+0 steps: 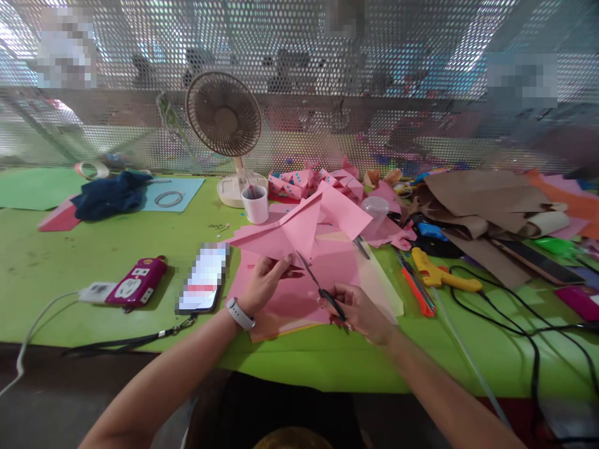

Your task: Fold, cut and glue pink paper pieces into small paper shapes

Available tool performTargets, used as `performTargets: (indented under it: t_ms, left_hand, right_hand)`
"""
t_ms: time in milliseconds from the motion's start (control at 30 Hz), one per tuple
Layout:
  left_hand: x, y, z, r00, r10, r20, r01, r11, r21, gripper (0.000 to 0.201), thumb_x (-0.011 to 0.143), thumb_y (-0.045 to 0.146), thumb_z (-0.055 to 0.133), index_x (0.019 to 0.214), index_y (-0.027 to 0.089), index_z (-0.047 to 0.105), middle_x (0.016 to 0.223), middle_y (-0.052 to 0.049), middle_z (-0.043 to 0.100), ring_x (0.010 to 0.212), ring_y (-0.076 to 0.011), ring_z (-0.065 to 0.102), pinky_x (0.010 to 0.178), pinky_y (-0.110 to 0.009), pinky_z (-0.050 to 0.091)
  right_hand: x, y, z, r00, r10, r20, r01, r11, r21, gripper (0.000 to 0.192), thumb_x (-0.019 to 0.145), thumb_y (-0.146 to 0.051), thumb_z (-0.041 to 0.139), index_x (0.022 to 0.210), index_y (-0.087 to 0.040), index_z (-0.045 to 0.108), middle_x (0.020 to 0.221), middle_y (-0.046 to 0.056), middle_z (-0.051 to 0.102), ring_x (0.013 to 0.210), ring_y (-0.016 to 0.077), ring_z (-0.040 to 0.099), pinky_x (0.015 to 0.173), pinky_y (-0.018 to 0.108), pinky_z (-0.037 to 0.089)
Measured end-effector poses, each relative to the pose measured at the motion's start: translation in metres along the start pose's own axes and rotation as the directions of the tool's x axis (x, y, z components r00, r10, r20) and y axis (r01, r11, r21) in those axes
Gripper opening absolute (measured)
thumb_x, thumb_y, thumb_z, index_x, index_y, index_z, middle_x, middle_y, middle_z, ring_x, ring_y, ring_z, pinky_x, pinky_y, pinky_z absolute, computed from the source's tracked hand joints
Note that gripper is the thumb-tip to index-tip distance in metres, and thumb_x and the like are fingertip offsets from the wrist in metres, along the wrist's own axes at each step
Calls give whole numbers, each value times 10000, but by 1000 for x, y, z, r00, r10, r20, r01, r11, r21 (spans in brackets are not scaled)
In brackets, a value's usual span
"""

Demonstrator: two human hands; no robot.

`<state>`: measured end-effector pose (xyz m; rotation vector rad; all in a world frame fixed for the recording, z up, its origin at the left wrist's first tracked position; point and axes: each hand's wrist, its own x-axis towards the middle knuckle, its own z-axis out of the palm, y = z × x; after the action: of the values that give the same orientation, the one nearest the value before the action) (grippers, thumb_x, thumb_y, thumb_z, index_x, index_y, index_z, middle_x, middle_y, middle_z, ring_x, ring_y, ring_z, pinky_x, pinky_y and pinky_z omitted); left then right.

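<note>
A folded pink paper sheet (299,234) is pinched by the left hand (264,284); black-handled scissors (321,290), gripped by the right hand (360,312), are seemingly mid-cut, so steady feeding is called for.

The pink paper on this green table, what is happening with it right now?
A person is cutting pink paper with scissors. The right hand holds the scissors by the handles, blades pointing up into a folded sheet. The left hand grips that sheet by its edge. More pink sheets lie underneath on the green table. A phone lies just left of the hands, and a yellow glue gun to the right.
</note>
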<state>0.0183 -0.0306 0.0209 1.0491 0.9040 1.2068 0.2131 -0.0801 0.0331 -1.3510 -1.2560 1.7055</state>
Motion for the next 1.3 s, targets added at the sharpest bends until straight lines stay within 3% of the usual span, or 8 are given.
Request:
performTargets:
  t_ms: [133,333,600,1000,1167,1300]
  left_hand:
    - [0,0,1,1000,-5,-2,5,1000,-3,415,712,524,747,705,117,666,685,-69,703,721,-241,722,758,-394,605]
    - [0,0,4,997,-35,-72,33,999,-35,444,640,529,795,693,121,627,647,-24,679,688,-219,716,732,-375,602]
    - [-3,1,6,998,-51,-26,51,999,17,444,662,544,774,665,116,653,651,-37,689,657,-200,709,713,-336,591]
    - [-2,-3,5,999,-38,2,38,999,13,411,705,514,754,664,121,642,656,-35,672,683,-204,710,728,-332,583]
    - [-1,-7,1,993,-92,-78,81,987,-136,378,701,466,771,694,138,583,698,-15,647,709,-215,709,780,-418,582]
    - [1,-6,-3,992,-52,-113,25,973,-229,344,718,434,745,649,136,588,619,37,532,654,-157,652,811,-447,585]
  right_hand:
    - [1,1,1,1000,5,4,-5,1000,5,511,541,-552,829,756,-164,577,546,-39,547,414,60,432,351,191,226]
    - [3,6,-1,1000,-14,-2,14,1000,23,479,554,-514,839,744,-161,577,546,-52,538,429,52,449,378,178,269]
    - [4,7,-1,1000,-17,21,16,1000,15,469,600,-533,804,780,-162,581,540,-43,563,399,55,433,342,183,231]
    - [5,14,-2,999,-49,-3,49,998,33,440,616,-510,807,751,-173,559,529,-49,548,411,60,438,383,192,279]
    - [4,11,-1,999,-40,-13,41,999,18,454,594,-521,816,733,-177,555,535,-46,545,424,68,452,385,196,284]
    - [3,7,0,1000,-22,-21,23,1000,11,478,546,-527,837,725,-175,569,572,-42,553,454,66,474,393,188,306]
